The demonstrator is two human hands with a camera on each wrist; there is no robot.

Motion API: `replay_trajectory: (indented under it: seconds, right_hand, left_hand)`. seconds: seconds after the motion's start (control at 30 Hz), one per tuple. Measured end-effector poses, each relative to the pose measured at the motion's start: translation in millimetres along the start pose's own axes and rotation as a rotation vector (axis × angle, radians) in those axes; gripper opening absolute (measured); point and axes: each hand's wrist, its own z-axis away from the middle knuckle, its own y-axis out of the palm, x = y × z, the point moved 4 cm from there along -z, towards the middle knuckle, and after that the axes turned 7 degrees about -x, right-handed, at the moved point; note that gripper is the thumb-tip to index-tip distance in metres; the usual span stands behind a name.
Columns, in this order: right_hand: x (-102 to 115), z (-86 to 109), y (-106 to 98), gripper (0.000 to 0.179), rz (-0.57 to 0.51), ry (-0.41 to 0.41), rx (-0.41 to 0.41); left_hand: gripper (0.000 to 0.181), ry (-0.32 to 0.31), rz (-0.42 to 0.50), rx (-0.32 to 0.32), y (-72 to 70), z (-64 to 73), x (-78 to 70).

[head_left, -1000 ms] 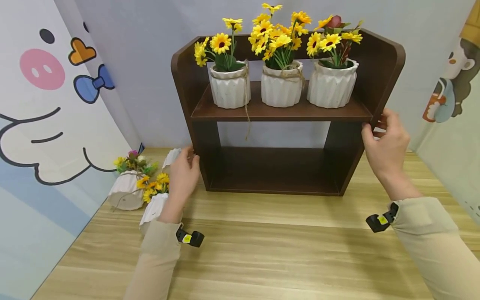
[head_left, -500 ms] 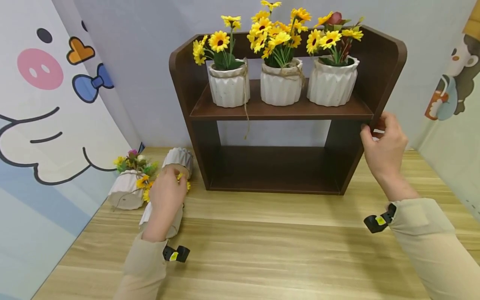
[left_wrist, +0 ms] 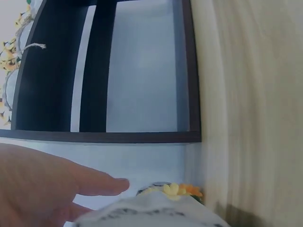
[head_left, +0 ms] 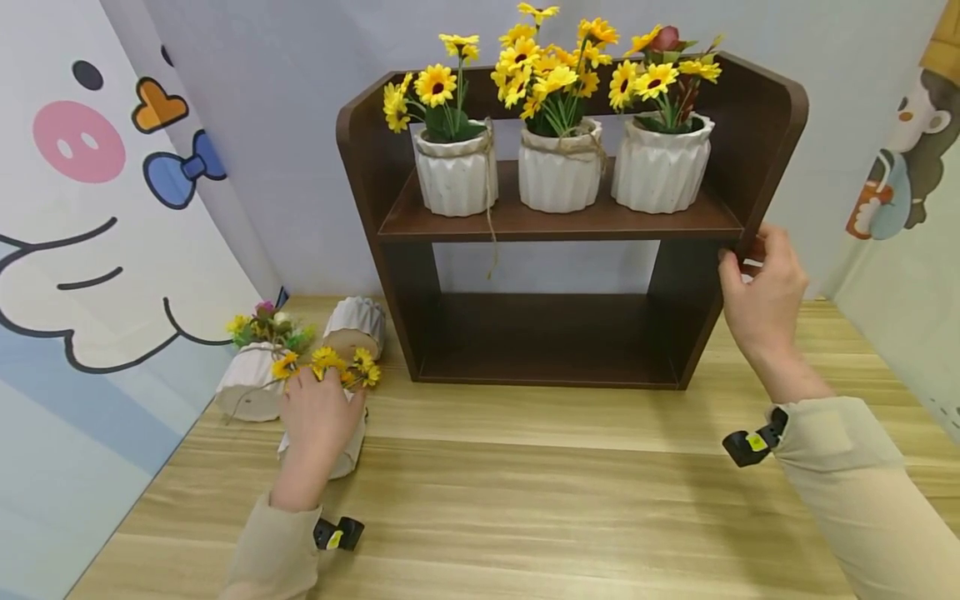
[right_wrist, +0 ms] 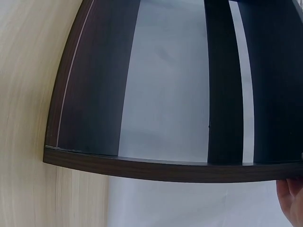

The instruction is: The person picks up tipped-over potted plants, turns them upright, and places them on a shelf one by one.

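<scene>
On the table, my left hand [head_left: 318,421] is over a toppled white flower pot [head_left: 349,450] with yellow flowers [head_left: 365,367] sticking out past the fingers. In the left wrist view the thumb [left_wrist: 102,183] extends beside this pot, and its fingers are partly hidden. My right hand [head_left: 767,300] grips the right side panel of a dark brown two-tier shelf [head_left: 555,342], thumb on the front edge and fingers around the outer side. Three white ribbed pots, left [head_left: 456,179], middle [head_left: 558,179] and right [head_left: 660,175], stand upright with yellow flowers on the upper tier.
Left of the shelf, a pot with mixed flowers [head_left: 251,387] lies tipped beside another fallen white pot [head_left: 354,325]. The wooden table [head_left: 540,492] stretches toward me. A cartoon-printed panel [head_left: 150,292] borders the left, and a pale wall [head_left: 300,100] stands behind.
My left hand has left the shelf's left side and moved left and toward me, onto the toppled pot with yellow flowers. The right hand keeps its hold on the shelf.
</scene>
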Motion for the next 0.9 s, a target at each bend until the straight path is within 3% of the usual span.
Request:
replay_trajectory:
  seconds: [0.17,0.5,0.9]
  right_hand:
    - [2,1.2,1,0.027,-0.014,0.002,0.001]
    - [2,1.2,0,0.028,-0.004,-0.003,0.001]
    - [-1,1.3,1,0.029,0.009,-0.029,-0.013]
  left_hand:
    - [0.058,-0.045,-0.039,0.084,5.6,5.2,5.9]
    - [0.070,-0.070,0.003,0.111,11.2,11.1,10.9]
    - [0.070,-0.026,0.138,0.051,1.3,11.7,23.0]
